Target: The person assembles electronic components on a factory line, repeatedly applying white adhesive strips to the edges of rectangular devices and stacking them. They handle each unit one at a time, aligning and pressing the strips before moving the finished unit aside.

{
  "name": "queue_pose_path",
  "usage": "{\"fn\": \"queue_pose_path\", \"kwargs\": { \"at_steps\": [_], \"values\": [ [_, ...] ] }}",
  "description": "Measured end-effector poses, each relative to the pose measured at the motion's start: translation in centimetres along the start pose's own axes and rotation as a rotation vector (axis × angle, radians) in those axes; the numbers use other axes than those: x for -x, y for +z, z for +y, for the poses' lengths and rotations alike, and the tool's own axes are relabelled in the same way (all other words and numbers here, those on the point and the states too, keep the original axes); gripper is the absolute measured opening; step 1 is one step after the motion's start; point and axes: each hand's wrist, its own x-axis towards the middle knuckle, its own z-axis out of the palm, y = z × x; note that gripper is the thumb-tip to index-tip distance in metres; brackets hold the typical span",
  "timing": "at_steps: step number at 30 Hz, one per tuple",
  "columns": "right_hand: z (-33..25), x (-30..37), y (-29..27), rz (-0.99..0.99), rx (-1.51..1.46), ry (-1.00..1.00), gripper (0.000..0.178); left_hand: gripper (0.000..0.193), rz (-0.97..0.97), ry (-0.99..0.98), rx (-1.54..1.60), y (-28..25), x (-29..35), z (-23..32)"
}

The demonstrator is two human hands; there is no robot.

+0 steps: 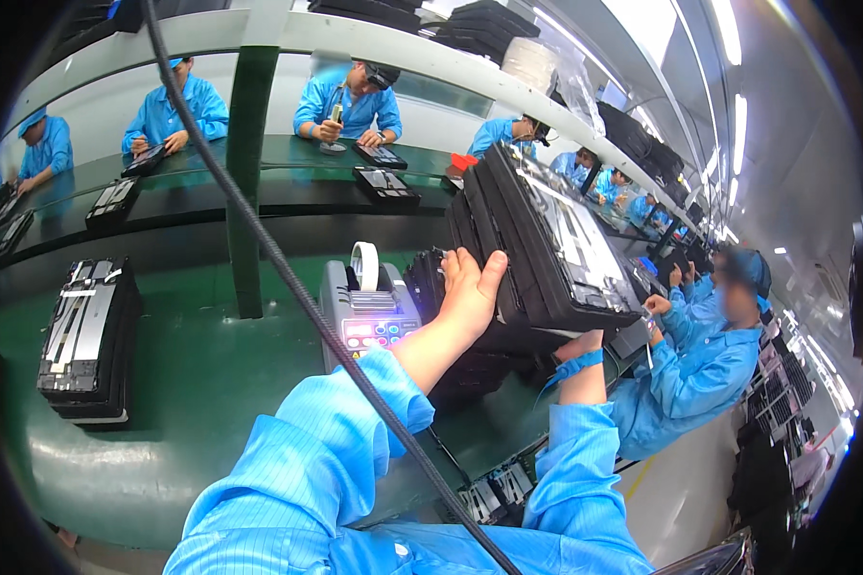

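A tilted stack of thick black trays [518, 240] is between my two hands, right of centre. Silver and black flat electronic parts [571, 235] show on its top face. My left hand [468, 295] presses against the stack's left side, thumb up and fingers along it. My right hand reaches under the near right end; only its wrist, with a blue strap [578, 365], shows, and the fingers are hidden behind the stack. Just left of my left hand stands a grey tape dispenser [369, 311] with a white roll and lit buttons.
Another black stack topped with silver parts [86, 331] lies on the green table [192, 383] at left. A black cable [288, 264] crosses the view before a green post [246, 192]. Co-workers in blue sit opposite; one person [705, 369] works close at right.
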Motion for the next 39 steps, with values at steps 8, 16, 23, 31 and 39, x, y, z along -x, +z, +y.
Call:
{"fn": "queue_pose_path", "kwargs": {
  "at_steps": [8, 16, 23, 31, 39],
  "values": [
    [-1.1, 4.0, 4.8, -0.118, -0.033, -0.092, 0.047, 0.108, -0.009, 0.004, 0.053, -2.5, 2.7, 3.0],
    [1.1, 9.9, 11.8, -0.331, -0.175, -0.001, 0.049, 0.103, 0.057, 0.086, 0.306, -10.1, 7.7, 6.3],
    [9.3, 18.1, 18.7, -0.796, -0.481, 0.205, 0.035, 0.077, -0.047, -0.099, 0.746, -21.8, 20.2, 5.4],
    [18.0, 22.9, 20.7, -0.750, -0.209, 0.444, 0.058, 0.072, 0.209, -0.304, 0.803, -27.1, 30.3, 3.2],
    [22.3, 24.3, 17.6, -0.837, 0.251, 0.549, 0.085, 0.057, 0.235, -0.506, 0.782, -31.6, 36.6, -8.7]
  ]
}}
